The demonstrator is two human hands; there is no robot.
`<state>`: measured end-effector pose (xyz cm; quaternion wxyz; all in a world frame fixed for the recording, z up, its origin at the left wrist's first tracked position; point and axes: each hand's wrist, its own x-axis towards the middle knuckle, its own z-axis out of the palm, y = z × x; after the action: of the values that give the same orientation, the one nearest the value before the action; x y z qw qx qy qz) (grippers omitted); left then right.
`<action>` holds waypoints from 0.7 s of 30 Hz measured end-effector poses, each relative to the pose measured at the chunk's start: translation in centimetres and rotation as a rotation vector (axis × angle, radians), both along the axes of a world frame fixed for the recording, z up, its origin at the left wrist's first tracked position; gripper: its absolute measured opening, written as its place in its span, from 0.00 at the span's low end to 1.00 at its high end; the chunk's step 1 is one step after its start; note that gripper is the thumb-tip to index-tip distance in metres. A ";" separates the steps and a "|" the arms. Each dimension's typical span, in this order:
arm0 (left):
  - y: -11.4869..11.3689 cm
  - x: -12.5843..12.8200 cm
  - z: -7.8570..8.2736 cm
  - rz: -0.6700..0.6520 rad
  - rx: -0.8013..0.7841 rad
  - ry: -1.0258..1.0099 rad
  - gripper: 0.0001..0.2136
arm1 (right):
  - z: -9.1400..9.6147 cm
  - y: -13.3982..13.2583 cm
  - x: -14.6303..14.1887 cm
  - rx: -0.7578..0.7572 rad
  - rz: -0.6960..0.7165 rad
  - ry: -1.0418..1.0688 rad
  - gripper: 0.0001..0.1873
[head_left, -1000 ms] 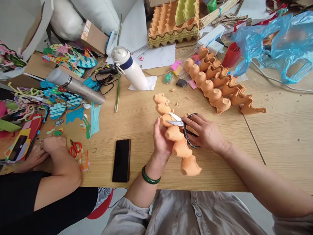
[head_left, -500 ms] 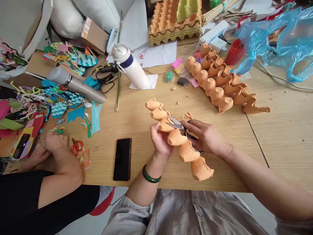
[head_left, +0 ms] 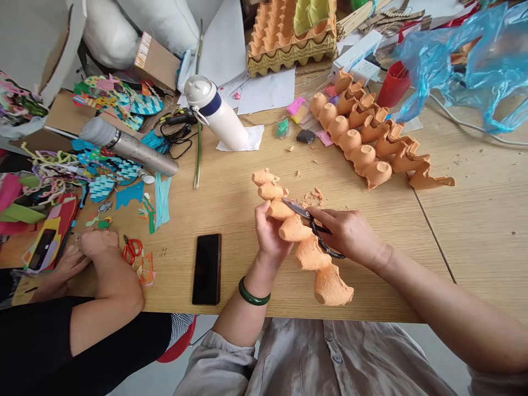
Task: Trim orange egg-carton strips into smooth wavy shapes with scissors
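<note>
My left hand (head_left: pixel 270 235) grips an orange strip of egg-carton cups (head_left: pixel 307 253), held just above the wooden table (head_left: pixel 474 220). My right hand (head_left: pixel 350 234) is closed on black-handled scissors (head_left: pixel 313 224). The blades point left and meet the strip between two cups, close to my left thumb. Small orange crumbs (head_left: pixel 315 194) lie on the table behind the blades. A larger cut piece of orange egg carton (head_left: pixel 371 146) lies farther back on the right.
A black phone (head_left: pixel 207 269) lies left of my left arm. A white bottle (head_left: pixel 216 113), a silver tube (head_left: pixel 127 146) and coloured paper cut-outs (head_left: pixel 103 176) fill the left. Another person's hands (head_left: pixel 88 250) rest beside red scissors (head_left: pixel 132 249). Stacked egg trays (head_left: pixel 291 36) and a blue plastic bag (head_left: pixel 462 60) sit behind.
The scissor blades, open a second ago, have closed into the strip. My left hand has turned the strip, and its lower end has swung slightly.
</note>
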<state>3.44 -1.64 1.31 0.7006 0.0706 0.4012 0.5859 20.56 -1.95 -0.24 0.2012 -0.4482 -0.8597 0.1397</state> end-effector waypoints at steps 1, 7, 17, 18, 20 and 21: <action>0.1 0.0 -0.1 -0.004 0.000 -0.009 0.15 | 0.1 0.1 0.0 -0.059 -0.005 0.033 0.24; 0.3 -0.2 0.1 0.010 0.016 -0.040 0.11 | 1.4 0.8 0.1 -0.628 0.054 0.509 0.20; 0.1 -0.3 -0.3 0.075 0.164 0.110 0.11 | 1.8 1.5 1.1 -0.476 -0.096 0.426 0.25; 0.1 -0.2 -0.3 0.084 0.178 0.134 0.11 | 2.0 1.5 1.3 -0.460 -0.078 0.400 0.25; -0.1 0.1 -0.4 0.108 0.201 0.184 0.13 | 2.6 1.5 1.4 -0.421 -0.043 0.351 0.25; -0.2 0.2 -0.4 0.111 0.209 0.208 0.14 | 2.8 1.4 1.4 -0.394 -0.031 0.323 0.26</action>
<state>3.68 -1.87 0.88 0.6106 0.1808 0.4117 0.6519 21.98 -0.59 2.55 0.2468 -0.4638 -0.7656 0.3712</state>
